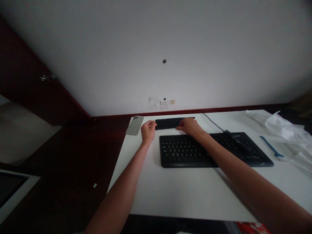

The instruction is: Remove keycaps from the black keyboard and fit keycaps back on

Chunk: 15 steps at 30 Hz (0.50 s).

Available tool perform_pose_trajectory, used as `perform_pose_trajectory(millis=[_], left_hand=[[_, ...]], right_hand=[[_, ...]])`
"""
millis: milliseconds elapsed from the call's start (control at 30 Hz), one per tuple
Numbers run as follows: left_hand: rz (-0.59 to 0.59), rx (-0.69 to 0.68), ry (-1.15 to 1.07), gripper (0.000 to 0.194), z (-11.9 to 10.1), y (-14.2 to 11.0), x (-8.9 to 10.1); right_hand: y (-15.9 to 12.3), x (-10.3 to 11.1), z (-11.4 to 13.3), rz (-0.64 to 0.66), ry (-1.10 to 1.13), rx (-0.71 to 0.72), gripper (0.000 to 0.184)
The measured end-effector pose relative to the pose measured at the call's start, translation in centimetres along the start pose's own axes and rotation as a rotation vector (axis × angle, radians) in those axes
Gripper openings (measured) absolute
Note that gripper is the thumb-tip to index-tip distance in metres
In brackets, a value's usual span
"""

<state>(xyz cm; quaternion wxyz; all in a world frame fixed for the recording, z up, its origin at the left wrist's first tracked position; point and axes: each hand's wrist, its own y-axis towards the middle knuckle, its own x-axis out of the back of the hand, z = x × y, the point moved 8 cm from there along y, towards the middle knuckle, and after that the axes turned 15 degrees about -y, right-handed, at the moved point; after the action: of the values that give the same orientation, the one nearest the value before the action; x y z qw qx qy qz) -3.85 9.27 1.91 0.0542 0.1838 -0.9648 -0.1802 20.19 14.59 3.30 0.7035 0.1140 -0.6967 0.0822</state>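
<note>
A small black panel with rows of keys (167, 123) lies near the back edge of the white table (151, 191). My left hand (148, 131) is closed at its left end, fingers curled in; whether they grip its edge I cannot tell. Over the panel's right part is my right hand (191, 126), closed with thumb and fingers drawn together and the fingertips partly hidden. A large black keyboard (181, 151) lies nearer to me, under my right forearm. Across its right side rests a dark, slim object (235, 139) whose kind is unclear.
A pale phone (135, 126) lies camera side up at the back left corner. On the right are a blue-handled brush (270, 146) and crumpled white plastic (290, 128). A black cable (212, 121) runs to the back edge. Wall sockets (167, 102) sit behind the table.
</note>
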Motion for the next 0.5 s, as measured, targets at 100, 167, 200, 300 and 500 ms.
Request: perform_pose_trajectory(millis=[100, 167, 200, 300, 500], left_hand=[[-0.005, 0.002, -0.011, 0.032, 0.0, 0.0, 0.0], [-0.003, -0.003, -0.003, 0.032, 0.1, 0.0, 0.0], [0.000, -0.007, 0.005, 0.032, 0.1, 0.0, 0.0], [0.004, -0.017, 0.027, 0.033, 0.1, 0.1, 0.0], [0.004, -0.020, 0.025, 0.033, 0.1, 0.1, 0.0]], right_hand=[[-1.4, 1.5, -1.0, -0.004, -0.029, 0.031, 0.023], [-3.1, 2.9, -2.0, -0.008, -0.024, 0.079, 0.021], [-4.1, 3.5, -2.4, 0.005, -0.004, 0.118, 0.019], [-7.8, 4.0, -3.5, 0.130, 0.131, 0.259, 0.015], [-13.4, 2.2, -5.2, 0.204, 0.166, 0.300, 0.018]])
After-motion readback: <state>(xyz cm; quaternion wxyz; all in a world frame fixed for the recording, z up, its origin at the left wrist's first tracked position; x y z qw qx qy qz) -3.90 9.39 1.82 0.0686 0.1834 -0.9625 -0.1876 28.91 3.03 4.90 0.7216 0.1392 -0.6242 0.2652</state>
